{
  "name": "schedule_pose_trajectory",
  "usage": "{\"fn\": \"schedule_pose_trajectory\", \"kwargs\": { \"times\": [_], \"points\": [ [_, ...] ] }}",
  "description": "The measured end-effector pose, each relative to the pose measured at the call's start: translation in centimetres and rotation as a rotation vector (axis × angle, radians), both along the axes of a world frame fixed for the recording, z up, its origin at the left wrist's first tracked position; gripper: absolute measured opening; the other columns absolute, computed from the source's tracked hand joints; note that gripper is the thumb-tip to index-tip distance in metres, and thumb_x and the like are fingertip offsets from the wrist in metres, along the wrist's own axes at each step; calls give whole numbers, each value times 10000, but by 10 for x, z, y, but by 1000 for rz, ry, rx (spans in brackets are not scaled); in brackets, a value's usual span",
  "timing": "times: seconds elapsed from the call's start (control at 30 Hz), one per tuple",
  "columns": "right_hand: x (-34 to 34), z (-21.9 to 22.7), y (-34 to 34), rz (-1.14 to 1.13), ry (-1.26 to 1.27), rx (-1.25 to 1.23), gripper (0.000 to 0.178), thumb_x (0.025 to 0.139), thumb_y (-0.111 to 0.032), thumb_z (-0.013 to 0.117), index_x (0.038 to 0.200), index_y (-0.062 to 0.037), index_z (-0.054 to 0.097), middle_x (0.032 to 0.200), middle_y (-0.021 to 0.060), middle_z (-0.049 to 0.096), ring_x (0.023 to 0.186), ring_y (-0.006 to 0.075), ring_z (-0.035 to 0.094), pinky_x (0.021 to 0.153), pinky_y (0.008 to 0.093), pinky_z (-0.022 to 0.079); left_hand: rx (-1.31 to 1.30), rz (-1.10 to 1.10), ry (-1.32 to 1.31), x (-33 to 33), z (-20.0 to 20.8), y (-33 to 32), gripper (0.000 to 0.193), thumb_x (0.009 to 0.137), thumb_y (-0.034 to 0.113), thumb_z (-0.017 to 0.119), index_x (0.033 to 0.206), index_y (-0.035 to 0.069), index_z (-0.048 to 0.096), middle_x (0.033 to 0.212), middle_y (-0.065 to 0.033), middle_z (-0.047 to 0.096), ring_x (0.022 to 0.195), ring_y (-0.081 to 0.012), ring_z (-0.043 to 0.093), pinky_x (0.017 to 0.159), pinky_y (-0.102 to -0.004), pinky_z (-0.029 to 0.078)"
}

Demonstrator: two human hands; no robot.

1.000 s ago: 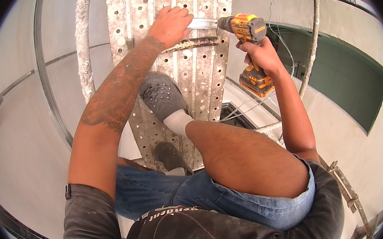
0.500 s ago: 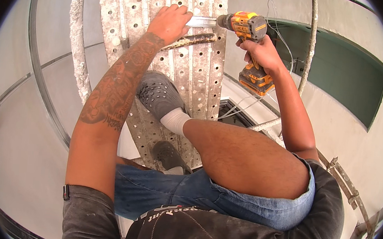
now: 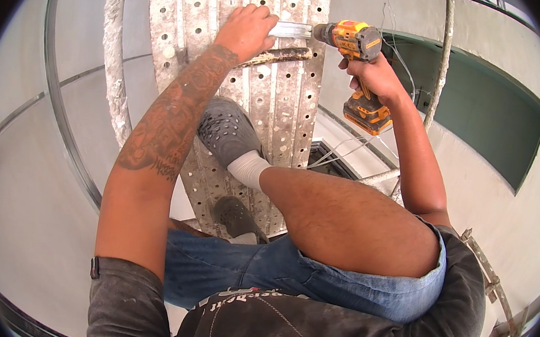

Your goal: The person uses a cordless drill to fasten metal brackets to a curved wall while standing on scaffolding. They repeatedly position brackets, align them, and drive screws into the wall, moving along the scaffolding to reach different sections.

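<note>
In my right hand (image 3: 375,77) is a yellow and black cordless drill (image 3: 352,39), held by its handle and pointing left. Its chuck end meets the right end of a short silver metal profile (image 3: 291,30); the bit cannot be made out. My left hand (image 3: 248,32) is closed round the profile's other end and steadies it above the perforated scaffold plank. Just below the profile, a dark, paint-spattered bar (image 3: 280,56) lies across the plank, one end hidden behind my left wrist.
I sit over a plaster-splashed metal scaffold plank (image 3: 275,114), my grey clogs (image 3: 227,131) resting on it. Crusted scaffold poles stand left (image 3: 114,52) and right (image 3: 444,62). Loose white wires (image 3: 332,156) hang at the right, beside a wall with a green recessed opening (image 3: 487,107).
The view has shifted slightly, so everything sits a little further right. Both hands keep their hold, with drill and metal profile in the same position against each other.
</note>
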State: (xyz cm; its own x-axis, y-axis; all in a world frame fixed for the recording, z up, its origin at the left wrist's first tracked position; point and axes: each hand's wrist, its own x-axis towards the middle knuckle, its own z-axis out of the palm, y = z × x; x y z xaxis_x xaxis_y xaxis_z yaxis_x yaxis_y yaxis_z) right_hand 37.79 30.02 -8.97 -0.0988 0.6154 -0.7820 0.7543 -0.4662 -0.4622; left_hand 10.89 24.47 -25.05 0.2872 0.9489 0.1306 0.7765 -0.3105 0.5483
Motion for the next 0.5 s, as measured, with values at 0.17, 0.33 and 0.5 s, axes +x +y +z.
{"fn": "schedule_pose_trajectory", "kwargs": {
  "times": [0.17,0.33,0.5],
  "points": [
    [3,-7,3,37,-55,8,459,794,-47,598,1248,15,598,1069,98,687,689,127,608,626,281,513,-15,12,-19,1,1,0,408,898,261,749,1251,79,657,1122,-66,609,1118,-273,569,1017,-436,436],
    [6,-2,3,49,48,68,490,772,-28,614,1261,3,611,1064,69,702,751,131,624,664,283,519,0,18,40,6,2,0,272,912,212,713,1159,103,683,1119,-41,619,1156,-234,567,1038,-420,419],
    [-3,5,15,231,-94,81,426,777,-28,623,1202,3,628,1024,52,695,760,124,611,679,289,523,30,-43,89,8,-1,4,276,895,208,736,1123,70,665,1082,-61,607,1115,-255,583,998,-421,458]
  ]
}}
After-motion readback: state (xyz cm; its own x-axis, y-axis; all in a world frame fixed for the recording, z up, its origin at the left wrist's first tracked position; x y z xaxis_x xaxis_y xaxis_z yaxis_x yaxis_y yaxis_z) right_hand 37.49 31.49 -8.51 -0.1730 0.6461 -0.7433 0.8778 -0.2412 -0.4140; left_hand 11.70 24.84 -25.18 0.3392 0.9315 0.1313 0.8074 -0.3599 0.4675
